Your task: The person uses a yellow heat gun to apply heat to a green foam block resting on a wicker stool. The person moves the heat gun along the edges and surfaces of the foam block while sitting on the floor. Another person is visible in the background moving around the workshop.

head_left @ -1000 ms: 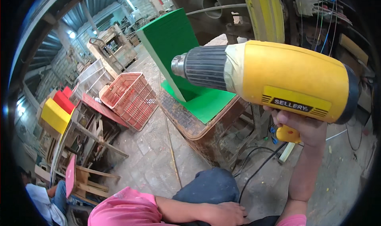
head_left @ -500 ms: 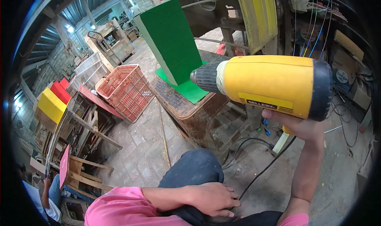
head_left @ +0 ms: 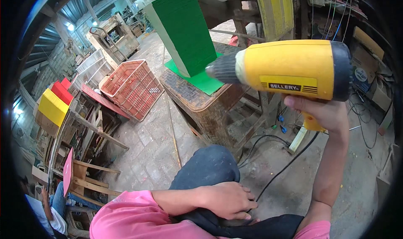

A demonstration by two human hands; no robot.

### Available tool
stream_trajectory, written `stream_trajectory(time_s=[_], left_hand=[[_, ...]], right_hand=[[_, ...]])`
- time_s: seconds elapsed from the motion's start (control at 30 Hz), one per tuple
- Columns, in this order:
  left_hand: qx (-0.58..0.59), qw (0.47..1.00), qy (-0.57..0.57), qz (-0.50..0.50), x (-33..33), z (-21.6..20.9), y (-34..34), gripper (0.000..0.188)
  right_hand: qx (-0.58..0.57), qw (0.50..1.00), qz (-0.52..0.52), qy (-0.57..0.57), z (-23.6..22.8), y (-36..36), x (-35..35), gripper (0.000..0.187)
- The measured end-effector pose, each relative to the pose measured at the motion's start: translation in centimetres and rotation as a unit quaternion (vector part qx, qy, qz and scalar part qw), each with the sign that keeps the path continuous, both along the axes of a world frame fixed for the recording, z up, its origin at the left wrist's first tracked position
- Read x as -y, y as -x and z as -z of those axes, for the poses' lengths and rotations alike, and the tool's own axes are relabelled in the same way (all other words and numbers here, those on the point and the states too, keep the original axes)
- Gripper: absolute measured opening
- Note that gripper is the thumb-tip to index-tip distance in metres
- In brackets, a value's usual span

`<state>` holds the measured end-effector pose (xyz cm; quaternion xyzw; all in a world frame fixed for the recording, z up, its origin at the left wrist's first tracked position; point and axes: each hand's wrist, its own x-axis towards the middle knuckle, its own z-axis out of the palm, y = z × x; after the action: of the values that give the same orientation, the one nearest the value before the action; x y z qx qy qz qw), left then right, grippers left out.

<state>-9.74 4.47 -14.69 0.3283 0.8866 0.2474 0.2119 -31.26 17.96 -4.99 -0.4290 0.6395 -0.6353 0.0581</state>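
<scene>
In the head view, my right hand [head_left: 323,111] is clamped around the handle [head_left: 312,123] of a yellow heat gun [head_left: 289,64] at two o'clock. Its dark nozzle [head_left: 227,69] points toward nine o'clock; I cannot tell whether the tip touches anything. Just left of twelve o'clock, a green block [head_left: 184,31] with a pale side stands upright on a green sheet [head_left: 206,84], which lies on the tabletop [head_left: 184,94]. A black cord [head_left: 289,170] runs from the gun toward seven o'clock, reaching near my left hand [head_left: 228,200]. That hand, between five and six o'clock, rests by my dark trousers [head_left: 205,167], fingers together; I cannot tell whether they grip anything. Near ten o'clock, a red crate [head_left: 136,92] sits on the floor [head_left: 140,155].
</scene>
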Motion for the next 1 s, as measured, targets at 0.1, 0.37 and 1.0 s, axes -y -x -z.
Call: stream_trajectory(time_s=[0.1,0.37,1.0], left_hand=[[-0.01,1.0,-0.01,0.0,0.0,0.1,-0.3,0.034],[-0.019,1.0,0.004,0.002,0.6,-0.4,-0.9,0.034],[-0.042,0.999,0.004,0.011,0.5,-0.2,-1.3,0.033]], right_hand=[[0.03,0.999,0.012,0.011,-0.4,0.2,0.0,0.039],[-0.032,0.978,0.205,-0.019,-1.2,1.1,-0.6,0.033],[-0.123,0.987,0.104,0.014,-1.4,0.4,-1.3,0.036]])
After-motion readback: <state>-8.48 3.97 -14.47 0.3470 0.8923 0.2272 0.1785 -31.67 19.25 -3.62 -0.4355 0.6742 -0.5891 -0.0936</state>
